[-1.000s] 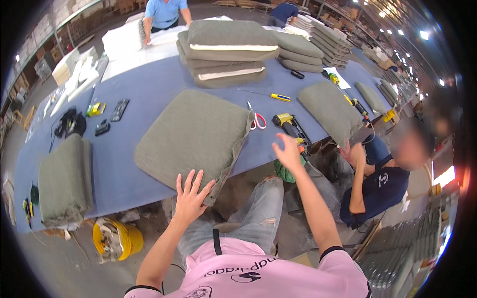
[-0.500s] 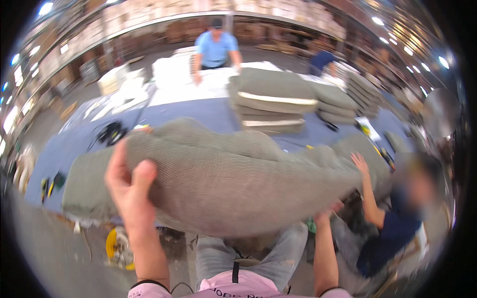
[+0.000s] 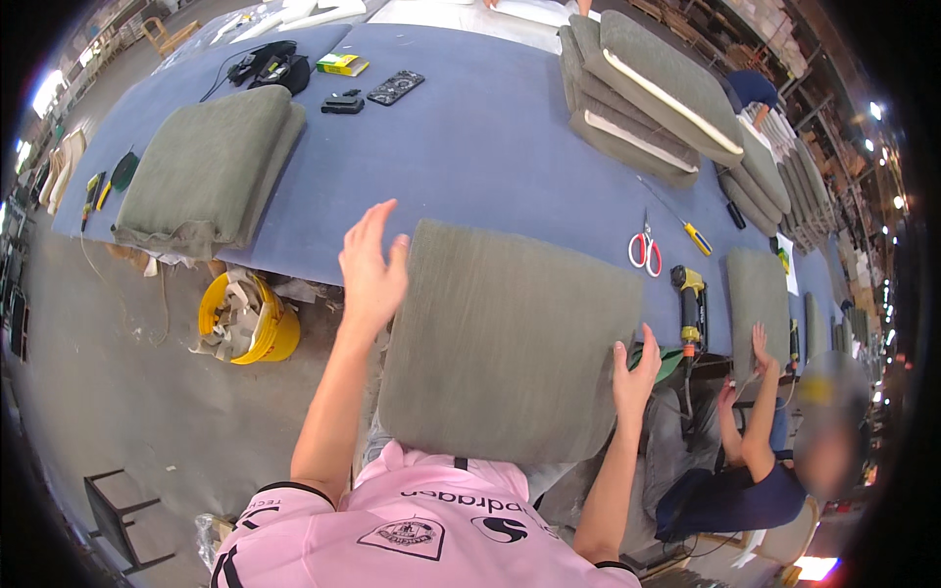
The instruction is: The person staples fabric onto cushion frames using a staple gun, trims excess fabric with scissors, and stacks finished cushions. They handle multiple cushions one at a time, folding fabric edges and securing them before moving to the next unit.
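Note:
A grey-green fabric seat cushion (image 3: 510,343) lies face up in front of me, its far side over the table edge and its near side against my body. My left hand (image 3: 375,274) is open at its far left corner, fingers stretched forward and thumb close to the fabric. By the right edge is my right hand (image 3: 635,377), also open, with fingers apart and pointing away. Neither hand grips the cushion; whether the fingertips brush its sides I cannot tell.
On the blue table (image 3: 441,157) are red-handled scissors (image 3: 645,250), a yellow screwdriver (image 3: 697,238), a staple gun (image 3: 690,304), a phone (image 3: 396,88) and stacked cushions (image 3: 211,167). A yellow bucket (image 3: 277,331) of scraps stands below. A co-worker at right handles another cushion (image 3: 759,299).
The cushion, lifted and gripped by my left hand before, now lies flat in front of me. Both hands have let go and opened. My view has tilted down.

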A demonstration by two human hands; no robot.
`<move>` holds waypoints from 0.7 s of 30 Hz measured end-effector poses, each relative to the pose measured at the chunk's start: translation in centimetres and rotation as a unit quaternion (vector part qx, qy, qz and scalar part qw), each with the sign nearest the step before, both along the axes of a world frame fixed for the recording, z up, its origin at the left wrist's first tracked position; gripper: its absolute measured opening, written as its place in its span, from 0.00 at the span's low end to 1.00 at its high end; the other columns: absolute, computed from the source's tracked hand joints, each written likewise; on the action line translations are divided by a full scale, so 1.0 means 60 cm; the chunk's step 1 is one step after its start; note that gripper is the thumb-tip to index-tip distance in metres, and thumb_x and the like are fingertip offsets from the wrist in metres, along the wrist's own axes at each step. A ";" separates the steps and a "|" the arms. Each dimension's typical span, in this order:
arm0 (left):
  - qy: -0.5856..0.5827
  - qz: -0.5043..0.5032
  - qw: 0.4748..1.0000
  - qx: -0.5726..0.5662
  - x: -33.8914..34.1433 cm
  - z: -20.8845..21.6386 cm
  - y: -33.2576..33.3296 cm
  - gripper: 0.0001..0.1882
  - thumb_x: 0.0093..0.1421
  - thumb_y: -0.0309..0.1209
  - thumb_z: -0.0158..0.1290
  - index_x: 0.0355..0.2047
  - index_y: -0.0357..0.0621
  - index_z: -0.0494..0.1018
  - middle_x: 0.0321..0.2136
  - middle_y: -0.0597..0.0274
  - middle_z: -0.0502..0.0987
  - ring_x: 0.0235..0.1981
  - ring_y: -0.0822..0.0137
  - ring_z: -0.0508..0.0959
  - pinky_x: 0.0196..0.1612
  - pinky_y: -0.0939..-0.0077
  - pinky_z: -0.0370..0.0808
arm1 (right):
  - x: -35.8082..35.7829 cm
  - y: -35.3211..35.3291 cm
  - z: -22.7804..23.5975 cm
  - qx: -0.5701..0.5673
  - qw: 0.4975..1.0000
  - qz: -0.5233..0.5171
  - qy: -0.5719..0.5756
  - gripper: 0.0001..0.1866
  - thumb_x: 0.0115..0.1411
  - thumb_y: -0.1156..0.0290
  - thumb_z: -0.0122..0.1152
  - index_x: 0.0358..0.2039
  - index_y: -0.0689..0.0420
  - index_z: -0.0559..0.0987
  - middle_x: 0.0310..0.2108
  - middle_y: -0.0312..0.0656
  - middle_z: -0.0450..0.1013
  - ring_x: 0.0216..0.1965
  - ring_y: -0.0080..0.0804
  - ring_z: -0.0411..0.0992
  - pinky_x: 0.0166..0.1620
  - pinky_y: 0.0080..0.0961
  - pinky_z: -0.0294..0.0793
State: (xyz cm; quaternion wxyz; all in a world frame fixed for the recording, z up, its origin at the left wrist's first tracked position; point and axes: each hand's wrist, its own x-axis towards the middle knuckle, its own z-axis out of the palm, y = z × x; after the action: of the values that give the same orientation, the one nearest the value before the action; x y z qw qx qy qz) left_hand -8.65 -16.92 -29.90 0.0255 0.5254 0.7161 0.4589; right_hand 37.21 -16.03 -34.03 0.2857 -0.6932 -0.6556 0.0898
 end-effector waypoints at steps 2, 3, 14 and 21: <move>-0.087 -0.057 0.994 -0.012 -0.033 0.004 0.016 0.23 0.75 0.29 0.56 0.68 0.42 0.76 0.67 0.47 0.79 0.71 0.46 0.74 0.74 0.52 0.69 | -0.018 -0.013 -0.029 0.059 0.995 -0.026 0.069 0.34 0.76 0.65 0.64 0.78 0.61 0.68 0.79 0.60 0.62 0.79 0.59 0.60 0.79 0.52 0.59; -0.086 -0.081 0.993 -0.017 -0.043 -0.001 0.026 0.22 0.75 0.31 0.56 0.68 0.41 0.77 0.66 0.47 0.80 0.71 0.46 0.74 0.74 0.52 0.69 | -0.023 -0.021 -0.043 0.089 0.990 -0.039 0.103 0.35 0.75 0.67 0.64 0.78 0.60 0.66 0.80 0.60 0.59 0.80 0.60 0.58 0.79 0.53 0.59; -0.188 -0.224 0.948 -0.128 -0.007 -0.095 0.121 0.23 0.80 0.41 0.57 0.67 0.42 0.73 0.58 0.54 0.80 0.61 0.61 0.77 0.65 0.63 0.74 | -0.021 -0.094 -0.063 0.020 0.998 -0.013 0.066 0.33 0.79 0.63 0.59 0.80 0.55 0.66 0.83 0.53 0.58 0.82 0.54 0.56 0.81 0.50 0.56; -0.244 -0.161 0.950 -0.112 0.030 -0.107 0.154 0.17 0.80 0.44 0.57 0.48 0.41 0.75 0.40 0.57 0.80 0.46 0.65 0.76 0.55 0.63 0.75 | -0.021 -0.100 -0.073 0.059 0.994 -0.045 0.076 0.32 0.73 0.68 0.64 0.76 0.56 0.72 0.80 0.53 0.63 0.79 0.55 0.62 0.79 0.48 0.61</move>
State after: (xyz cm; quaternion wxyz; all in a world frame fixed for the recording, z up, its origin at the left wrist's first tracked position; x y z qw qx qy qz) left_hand -6.88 -7.69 -36.33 0.3316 0.4995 0.6403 0.4801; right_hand 35.97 -22.02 -38.41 0.3789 -0.6948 -0.6046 0.0906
